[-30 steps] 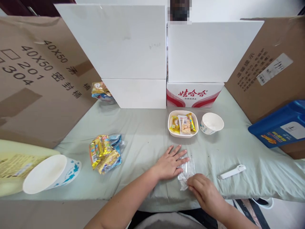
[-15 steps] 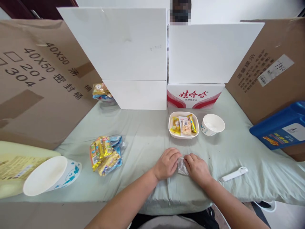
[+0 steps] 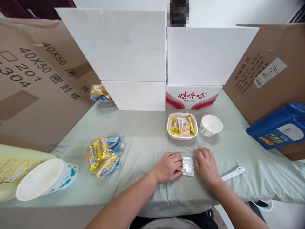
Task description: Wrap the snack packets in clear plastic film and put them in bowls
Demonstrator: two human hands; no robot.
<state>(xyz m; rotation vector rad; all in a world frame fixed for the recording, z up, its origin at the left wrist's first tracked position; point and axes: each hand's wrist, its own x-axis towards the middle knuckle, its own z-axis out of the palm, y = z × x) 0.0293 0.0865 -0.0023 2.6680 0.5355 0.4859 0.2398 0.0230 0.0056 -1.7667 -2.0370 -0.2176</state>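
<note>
A small, crinkled clear plastic packet (image 3: 188,166) lies flat on the cloth between my two hands. My left hand (image 3: 168,167) has its fingers curled over the packet's left edge, the thumb by the lower corner. Beside the right edge rests my right hand (image 3: 206,163), fingers loosely extended and slightly apart; whether they touch the packet is hard to see. Beyond the hands stands a white oval bowl (image 3: 169,133) with several wrapped snacks (image 3: 184,128) in it. A white utility knife (image 3: 234,173) lies right of my right wrist, partly hidden by it.
A paper bowl (image 3: 211,125) stands right of the snack bowl. At left are a bag of snacks (image 3: 105,156) and a large tipped paper tub (image 3: 47,179). A blue jug (image 3: 278,127) leans at right. White boxes (image 3: 143,95) and brown cartons (image 3: 47,79) border the table.
My right hand has moved right and away from my left hand. More of the packet now shows, spread flat between them. The right forearm now covers part of the knife.
</note>
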